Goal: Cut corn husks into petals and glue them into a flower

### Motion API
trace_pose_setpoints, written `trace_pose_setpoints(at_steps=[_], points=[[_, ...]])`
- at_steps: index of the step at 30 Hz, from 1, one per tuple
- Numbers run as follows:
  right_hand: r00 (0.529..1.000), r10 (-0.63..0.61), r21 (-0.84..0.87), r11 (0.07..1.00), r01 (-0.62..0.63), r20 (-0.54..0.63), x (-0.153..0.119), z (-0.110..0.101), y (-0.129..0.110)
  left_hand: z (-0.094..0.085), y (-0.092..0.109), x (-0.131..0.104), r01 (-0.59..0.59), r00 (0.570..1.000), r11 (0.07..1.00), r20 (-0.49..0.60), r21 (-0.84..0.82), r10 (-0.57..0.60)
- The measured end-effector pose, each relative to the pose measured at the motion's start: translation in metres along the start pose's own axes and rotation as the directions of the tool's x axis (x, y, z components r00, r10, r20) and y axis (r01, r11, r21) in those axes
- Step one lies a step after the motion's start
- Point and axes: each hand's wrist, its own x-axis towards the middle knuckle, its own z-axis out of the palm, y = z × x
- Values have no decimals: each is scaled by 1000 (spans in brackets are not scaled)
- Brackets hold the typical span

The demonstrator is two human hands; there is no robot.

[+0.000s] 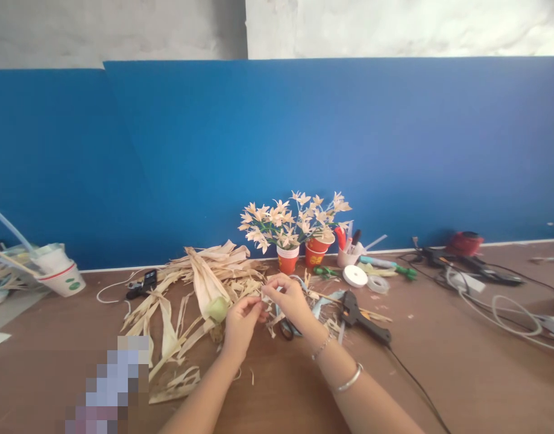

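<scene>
So both hands meet low in the middle of the view, over the near edge of a messy craft pile. The right hand (288,296) has thumb and index finger pinched nearly closed on a tiny pale scrap (264,296), probably a bit of husk, though it's too small to be sure. The left hand (241,322) curls up to it from the other side, fingertips bunched close to the thumb; can't tell if they've got hold of the scrap too or are just steadying it.

Progress-wise, I'd call a good part of it done. Straight past the pinch, and slightly right, a bunch of pale star-shaped flowers (277,220) stands in red paper cups (288,261), all looking pretty finished to me. The scrap in the fingers isn't up there with them, and honestly I can't see how far along that one piece is.

Plenty of raw stuff left: dried corn husks (205,274) heap up left of the grip, mostly loose strips and wide leaves. Right of the grip there's a black hot glue gun (365,320) lying on the brown table (277,395), nobody holding it, with a white tape roll (355,276) further back. Scissors (286,330) poke out just under the right hand, also not in use.
</scene>
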Motion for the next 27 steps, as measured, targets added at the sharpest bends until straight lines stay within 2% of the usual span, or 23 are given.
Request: trace_pose_setpoints(at_steps=[4, 9, 16, 27], points=[[998, -37, 8, 999, 36, 45, 0, -1, 0, 1, 4, -2, 52, 999, 997, -5, -54, -52], [998, -39, 4, 999, 39, 45, 0, -3, 0, -1, 5, -2, 59, 998, 994, 14, -95, -58], [997, -46, 5, 999, 45, 60, 1, -4, 3, -1, 4, -2, 120, 990, 980, 91, -158, -107], [995, 16, 82, 996, -24, 96, 1, -4, -2, -3, 6, -4, 195, 973, 954, 171, -226, -158]])
